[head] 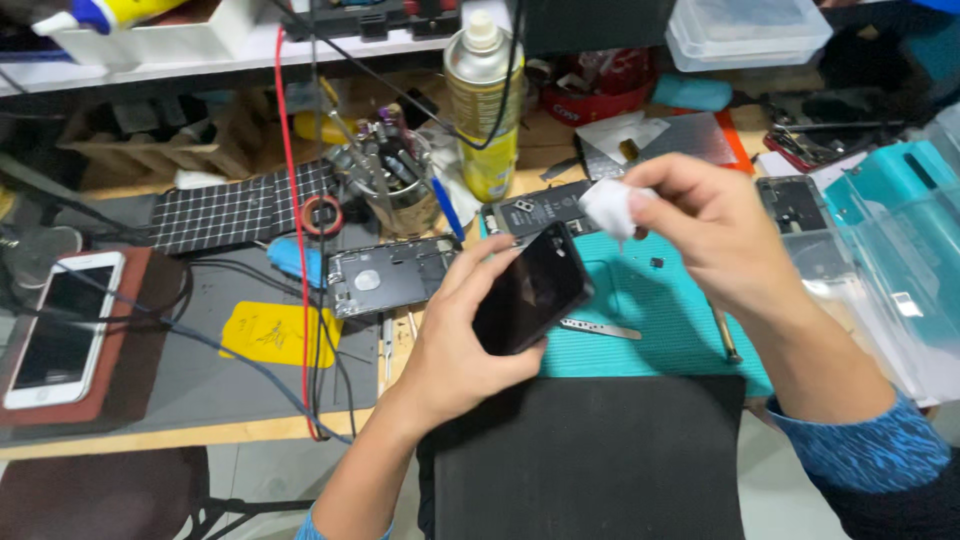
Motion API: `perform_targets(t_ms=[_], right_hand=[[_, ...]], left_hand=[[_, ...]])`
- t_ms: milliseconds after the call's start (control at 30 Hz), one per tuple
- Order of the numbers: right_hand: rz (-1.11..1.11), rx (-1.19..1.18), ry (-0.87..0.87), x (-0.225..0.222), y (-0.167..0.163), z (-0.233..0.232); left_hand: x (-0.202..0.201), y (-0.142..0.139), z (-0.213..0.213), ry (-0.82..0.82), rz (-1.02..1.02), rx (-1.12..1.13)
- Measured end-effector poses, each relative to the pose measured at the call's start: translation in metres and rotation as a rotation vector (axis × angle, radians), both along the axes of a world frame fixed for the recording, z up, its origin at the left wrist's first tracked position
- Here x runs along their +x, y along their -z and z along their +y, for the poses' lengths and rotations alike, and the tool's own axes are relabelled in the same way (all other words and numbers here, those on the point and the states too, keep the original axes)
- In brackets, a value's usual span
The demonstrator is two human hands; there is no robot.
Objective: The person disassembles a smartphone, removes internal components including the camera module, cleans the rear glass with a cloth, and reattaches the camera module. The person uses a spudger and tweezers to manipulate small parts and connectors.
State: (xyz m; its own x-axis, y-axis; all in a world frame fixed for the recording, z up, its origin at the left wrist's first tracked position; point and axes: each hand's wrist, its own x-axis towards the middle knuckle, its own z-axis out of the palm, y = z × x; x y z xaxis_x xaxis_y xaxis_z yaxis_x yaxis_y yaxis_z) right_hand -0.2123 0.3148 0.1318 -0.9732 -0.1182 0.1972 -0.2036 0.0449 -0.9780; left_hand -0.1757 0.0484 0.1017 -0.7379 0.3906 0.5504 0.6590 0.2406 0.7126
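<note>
My left hand (452,340) grips a black phone screen panel (530,290), tilted up over the teal work mat (650,320). My right hand (705,230) pinches a small white wipe (607,207) just above the panel's top right corner, a little apart from the glass. An opened phone housing (385,275) lies left of the panel on the bench. Another opened phone body (535,212) rests behind the panel.
A white phone (60,325) lies on a brown pad at far left. A spray can (483,100) and a jar of tools (395,175) stand at the back. A black pad (590,455) sits in front, clear plastic trays (890,260) at right, cables across the left.
</note>
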Motion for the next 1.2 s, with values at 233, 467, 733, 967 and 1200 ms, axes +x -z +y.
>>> perform_targets(t_ms=[233, 467, 733, 967, 1200], right_hand=[[0.441, 0.562, 0.026, 0.035, -0.008, -0.014], [0.377, 0.597, 0.038, 0.032, -0.01, -0.025], [0.017, 0.348, 0.101, 0.02, 0.005, -0.013], [0.216, 0.265, 0.208, 0.026, 0.001, 0.008], [0.2, 0.356, 0.206, 0.037, 0.006, 0.013]], left_hand=[[0.014, -0.012, 0.017, -0.164, 0.201, -0.433], [0.015, -0.014, 0.014, -0.203, 0.324, -0.543], [0.02, -0.01, 0.013, -0.187, 0.345, -0.544], [0.027, -0.02, 0.007, -0.267, 0.358, -0.53], [0.032, -0.034, 0.003, -0.28, 0.259, -0.542]])
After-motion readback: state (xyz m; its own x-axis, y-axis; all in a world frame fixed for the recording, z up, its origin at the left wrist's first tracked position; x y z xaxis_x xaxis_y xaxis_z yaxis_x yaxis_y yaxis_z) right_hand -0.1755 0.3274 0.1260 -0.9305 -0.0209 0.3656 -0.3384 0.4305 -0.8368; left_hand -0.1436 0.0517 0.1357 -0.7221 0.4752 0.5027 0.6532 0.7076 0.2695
